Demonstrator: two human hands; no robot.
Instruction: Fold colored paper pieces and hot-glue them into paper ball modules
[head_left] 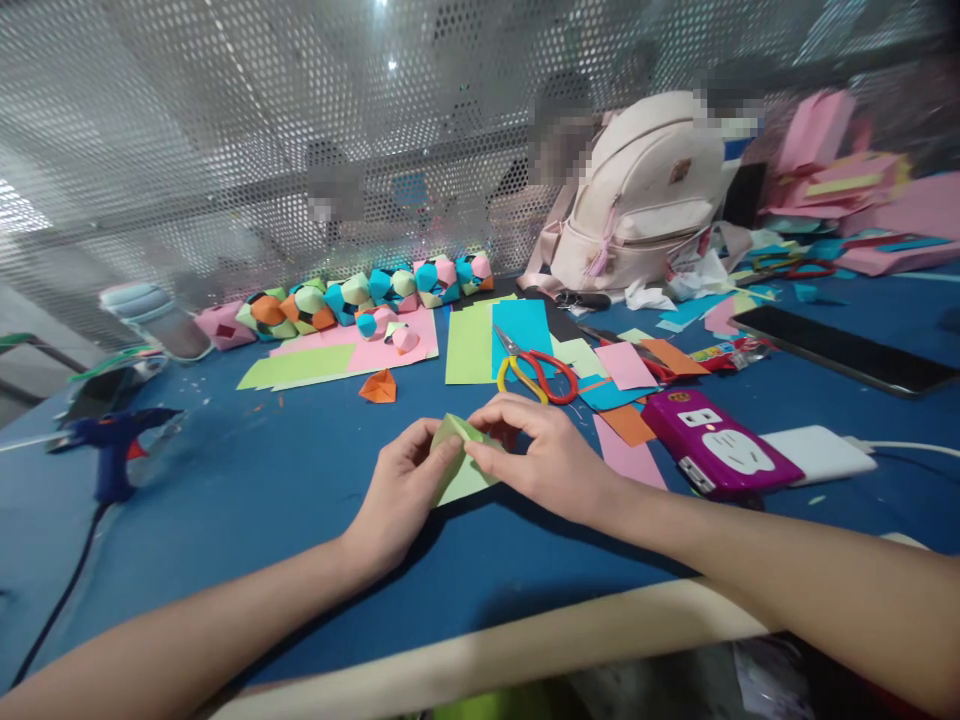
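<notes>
A small sheet of light green paper (465,478), partly folded, is held between both hands above the near part of the blue table. My left hand (409,480) pinches its left side, thumb on top. From the other side my right hand (544,455) grips the upper right of the paper, its thumb and fingers closed on the fold. Some fingertips are hidden behind the paper. Just beyond the hands lies a folded orange paper piece (379,387). Scissors with red and yellow handles (536,370) rest on coloured sheets farther back.
At the left stand a blue glue gun (116,445) and a bottle (161,320). Folded paper balls (349,295) line the back, near a white backpack (637,200). To the right are a purple power socket (716,440), a white power bank (817,455) and a phone (847,350).
</notes>
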